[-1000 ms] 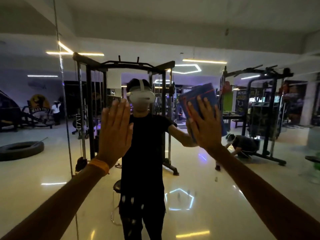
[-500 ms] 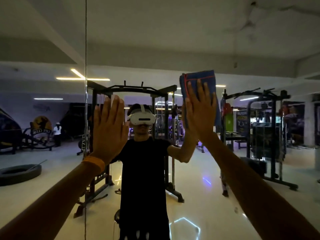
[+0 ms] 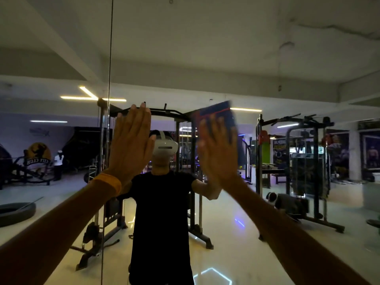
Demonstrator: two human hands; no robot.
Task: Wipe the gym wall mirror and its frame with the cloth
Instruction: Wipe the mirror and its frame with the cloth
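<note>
The wall mirror [image 3: 267, 58] fills the whole view and reflects the gym and a person in black. A dark vertical seam [image 3: 110, 58] between mirror panels runs down at the left. My right hand [image 3: 218, 155] presses a folded blue cloth [image 3: 218, 112] with red stitching flat against the glass, fingers straight; the cloth shows above my fingertips and is blurred. My left hand [image 3: 131, 145] lies flat on the mirror with straight fingers, just right of the seam, an orange band on its wrist.
Everything else is reflection: a black cable rack [image 3: 181, 182] behind the person, another rack [image 3: 304, 171] at the right, a tyre [image 3: 16, 212] on the pale floor at the left, ceiling light strips [image 3: 90, 95].
My right hand has slid the cloth up the glass and then a little left. The view has tilted upward, and the seam has shifted right. My left hand stays flat on the mirror.
</note>
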